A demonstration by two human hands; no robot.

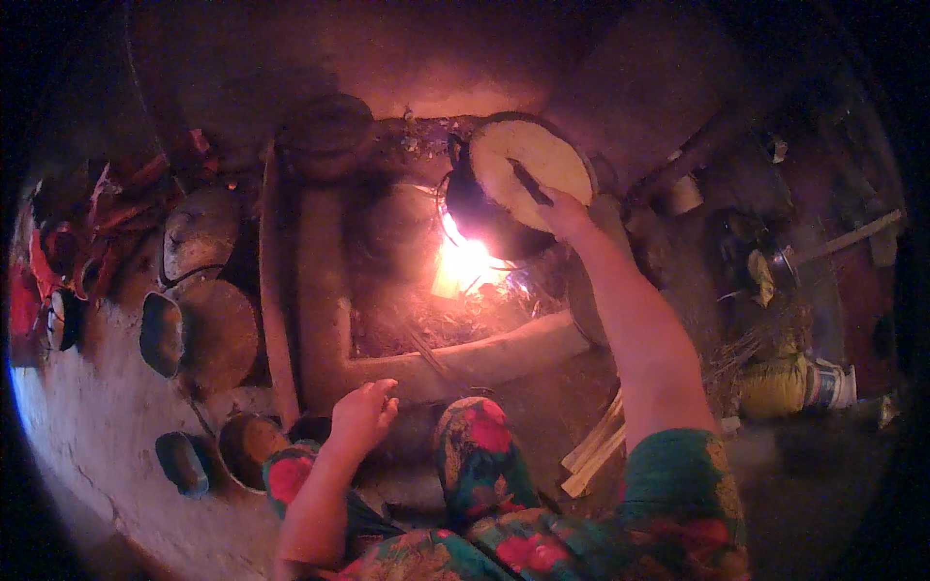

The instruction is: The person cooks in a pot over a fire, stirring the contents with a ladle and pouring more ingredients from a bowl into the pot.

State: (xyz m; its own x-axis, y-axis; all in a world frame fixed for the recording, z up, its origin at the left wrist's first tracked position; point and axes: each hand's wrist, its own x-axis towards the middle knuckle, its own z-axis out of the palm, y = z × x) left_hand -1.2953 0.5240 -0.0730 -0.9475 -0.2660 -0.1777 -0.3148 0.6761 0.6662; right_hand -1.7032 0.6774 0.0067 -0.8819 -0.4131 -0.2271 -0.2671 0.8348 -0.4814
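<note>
A dark pot [476,200] sits over the flames of a low hearth. A round pale surface [501,156] covers its mouth; I cannot tell whether it is a lid or the contents. My right hand [565,215] reaches to it, shut on a short dark handle-like piece [529,181] that lies against the pale surface. My left hand [367,412] hangs near the hearth's raised front edge [465,363], fingers loosely bent, with nothing seen in it. Bright fire [465,265] burns below the pot, beside ash and embers [472,312].
Split firewood [596,447] lies to the right of my knees. At left stand a large metal vessel [218,334], a smaller pan [251,447] and a lidded pot [200,232]. A yellow sack [774,385] and thin twigs [734,348] sit at right. Deep shadow hides the edges.
</note>
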